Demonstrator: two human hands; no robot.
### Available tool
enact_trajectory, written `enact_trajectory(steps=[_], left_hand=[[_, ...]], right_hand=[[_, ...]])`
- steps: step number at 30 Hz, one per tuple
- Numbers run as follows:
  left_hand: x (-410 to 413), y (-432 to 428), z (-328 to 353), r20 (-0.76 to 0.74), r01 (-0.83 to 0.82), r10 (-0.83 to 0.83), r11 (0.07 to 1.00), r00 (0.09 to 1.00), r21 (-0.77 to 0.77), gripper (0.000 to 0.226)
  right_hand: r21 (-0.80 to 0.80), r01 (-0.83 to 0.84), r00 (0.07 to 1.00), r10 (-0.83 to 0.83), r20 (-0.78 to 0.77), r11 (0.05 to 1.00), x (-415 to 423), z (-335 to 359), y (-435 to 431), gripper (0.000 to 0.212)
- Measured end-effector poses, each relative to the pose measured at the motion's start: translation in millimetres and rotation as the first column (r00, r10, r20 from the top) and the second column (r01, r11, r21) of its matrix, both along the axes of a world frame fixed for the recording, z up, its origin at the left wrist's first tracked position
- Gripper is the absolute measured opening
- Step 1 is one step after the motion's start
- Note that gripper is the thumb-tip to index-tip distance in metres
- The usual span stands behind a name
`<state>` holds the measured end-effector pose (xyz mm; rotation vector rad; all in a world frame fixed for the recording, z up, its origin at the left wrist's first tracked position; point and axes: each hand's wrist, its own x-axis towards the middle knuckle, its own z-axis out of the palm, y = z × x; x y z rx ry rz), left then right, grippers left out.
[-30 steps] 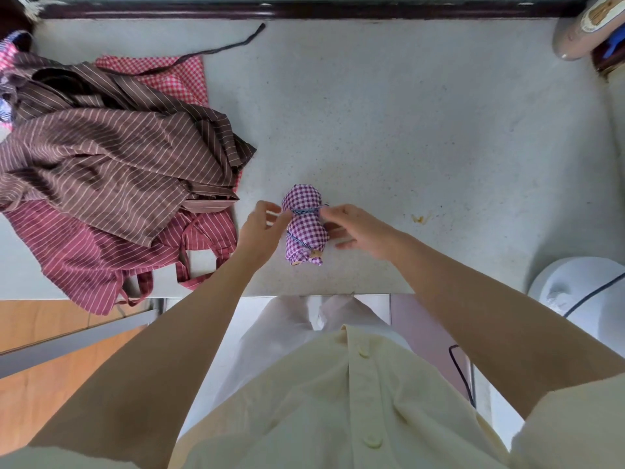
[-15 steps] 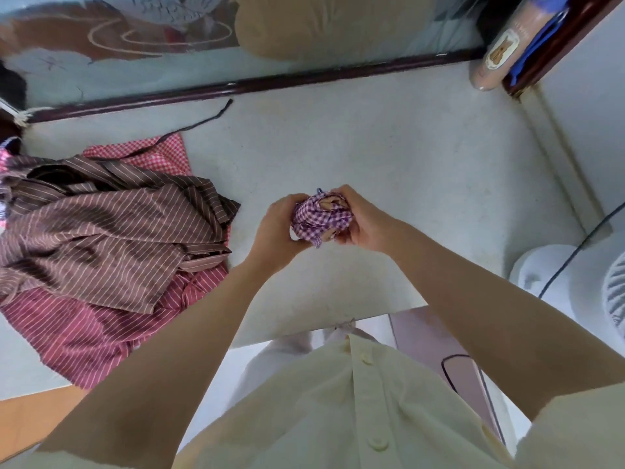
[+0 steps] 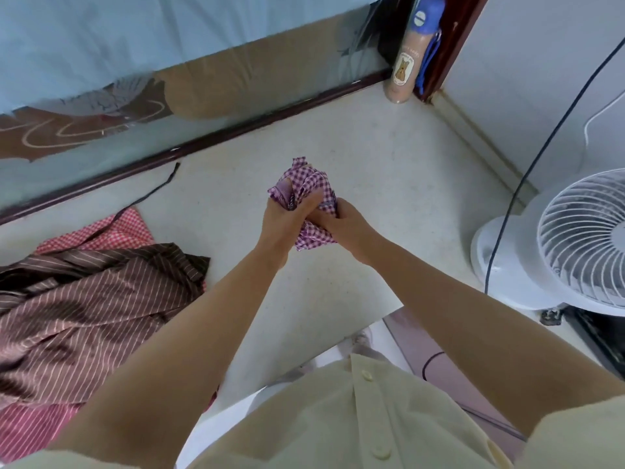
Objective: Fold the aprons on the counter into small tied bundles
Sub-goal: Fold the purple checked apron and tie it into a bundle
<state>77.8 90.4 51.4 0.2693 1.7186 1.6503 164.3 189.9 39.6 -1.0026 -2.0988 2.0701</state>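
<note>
Purple checked bundle (image 3: 309,191): held between both hands, over the middle of the table (image 3: 372,147).
Left hand (image 3: 284,214): grip closed on the bundle's left side, fingers curled into the cloth.
Right hand (image 3: 341,221): grip closed on the bundle's lower right side, touching the left hand.
Pile: brown striped apron (image 3: 84,309) lies over a red checked apron (image 3: 111,231) at the table's left, well apart from the bundle.
Bottle (image 3: 406,72): upright in the far right corner, blue cap; the label shows a brown animal figure, its writing too small to read.
Fan (image 3: 575,245): white, at the right.
</note>
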Motion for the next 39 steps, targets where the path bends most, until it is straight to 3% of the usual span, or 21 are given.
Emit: enact_trajectory(steps=[4, 9, 14, 18, 21, 23, 25, 28, 30, 31, 33, 35, 37, 39], left_hand=[[5, 25, 10, -0.103, -0.232, 0.222, 0.968, 0.97, -0.1, 0.027], [22, 54, 19, 0.16, -0.254, 0.255, 0.967, 0.953, -0.03, 0.024], [24, 83, 20, 0.184, -0.391, 0.415, 0.908, 0.891, -0.151, 0.037], [26, 101, 21, 0.389, -0.36, 0.405, 0.914, 0.827, -0.184, 0.042], [26, 107, 20, 0.576, -0.27, 0.268, 0.959, 0.772, -0.084, 0.053], [23, 112, 17, 0.571, -0.284, 0.274, 0.956, 0.774, -0.074, 0.067], [21, 120, 18, 0.46, -0.25, 0.302, 0.953, 0.835, -0.172, 0.079], [21, 134, 30, 0.362, -0.195, 0.263, 0.957, 0.894, -0.213, 0.088], [22, 143, 35, 0.351, -0.177, 0.214, 0.975, 0.911, -0.134, 0.079], [20, 144, 36, 0.321, -0.206, 0.24, 0.969, 0.916, -0.135, 0.071], [10, 139, 36, 0.259, -0.277, 0.315, 0.945, 0.913, -0.173, 0.051], [-1, 129, 38, 0.327, -0.279, 0.299, 0.954, 0.896, -0.108, 0.041], [-10, 125, 46, 0.429, -0.277, 0.255, 0.961, 0.867, -0.012, 0.037], [-13, 128, 54, 0.435, -0.269, 0.229, 0.963, 0.871, 0.031, 0.037]], right_hand=[[0.022, -0.006, 0.994, 0.009, -0.109, 1.0, 5, 3, 11, 0.049], [0.101, -0.007, 0.998, 0.014, -0.068, 0.995, 9, 3, 43, 0.073], [0.178, -0.052, 0.994, 0.068, -0.084, 0.983, 16, 2, 66, 0.073], [0.58, -0.105, 0.975, 0.199, -0.1, 0.808, 18, 11, 82, 0.065], [0.659, -0.157, 0.949, 0.297, -0.105, 0.736, 20, 12, 95, 0.061], [0.621, -0.135, 0.964, 0.247, -0.097, 0.772, 18, 11, 104, 0.061], [0.634, -0.044, 0.991, 0.113, -0.07, 0.772, 15, 6, 115, 0.062], [0.806, 0.077, 0.995, 0.002, -0.097, 0.587, 11, 0, 124, 0.06], [0.886, 0.054, 0.988, 0.106, -0.115, 0.461, 7, -1, 126, 0.063], [0.882, 0.017, 0.969, 0.208, -0.13, 0.47, 5, 1, 125, 0.066], [0.73, -0.095, 0.91, 0.357, -0.212, 0.677, 2, 18, 125, 0.064], [0.496, -0.09, 0.921, 0.262, -0.288, 0.863, -3, 31, 129, 0.061], [0.276, -0.017, 0.983, 0.067, -0.172, 0.961, -11, 44, 136, 0.072], [0.032, -0.191, 0.981, 0.192, -0.028, 0.981, -16, 53, 142, 0.068]])
